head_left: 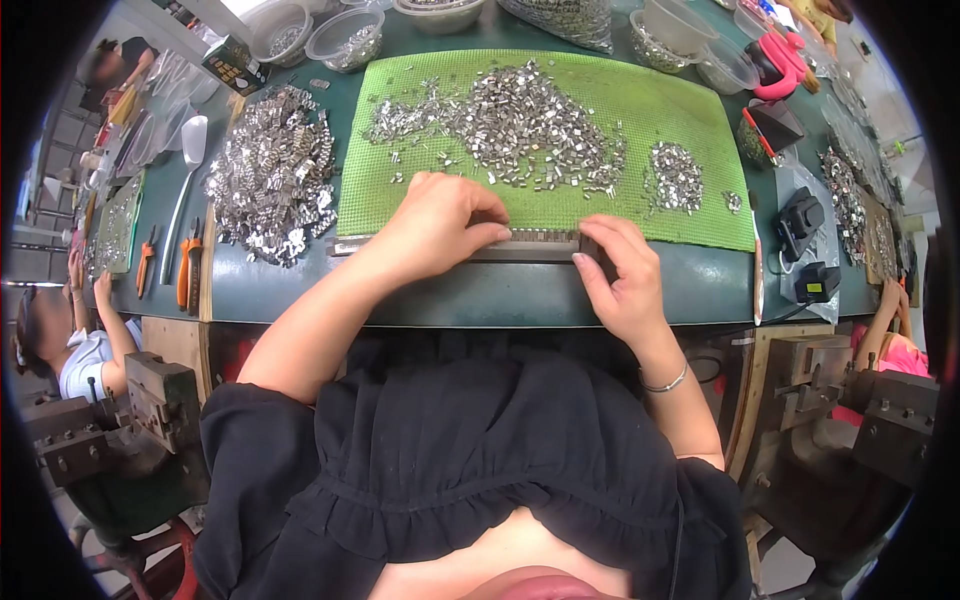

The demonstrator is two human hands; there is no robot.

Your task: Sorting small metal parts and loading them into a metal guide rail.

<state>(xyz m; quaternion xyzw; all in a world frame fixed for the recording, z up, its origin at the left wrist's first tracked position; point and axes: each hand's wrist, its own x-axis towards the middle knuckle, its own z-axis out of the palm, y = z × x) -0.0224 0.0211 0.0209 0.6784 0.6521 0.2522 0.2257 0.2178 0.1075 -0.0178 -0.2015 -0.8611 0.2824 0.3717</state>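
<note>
A long, narrow metal bar (540,253) lies along the near edge of a green ribbed mat (400,205), carrying a row of small metal pieces (543,236) on top. My left hand (432,225) rests over its left part, fingers curled and thumb tip at the row; whatever is between the fingertips is hidden. At the bar's right end, my right hand (625,268) is closed, index finger on the far side and thumb on the near side. Beyond my hands, a large heap of small shiny metal pieces (530,125) spreads over the mat, with a smaller pile (676,178) to its right.
Left of the mat lie a heap of metal parts (272,170), orange-handled pliers (189,265) and a metal scoop (194,140). Plastic tubs (345,40) line the back. A black device (800,222) sits right. Vises (160,405) flank me; other people work at both sides.
</note>
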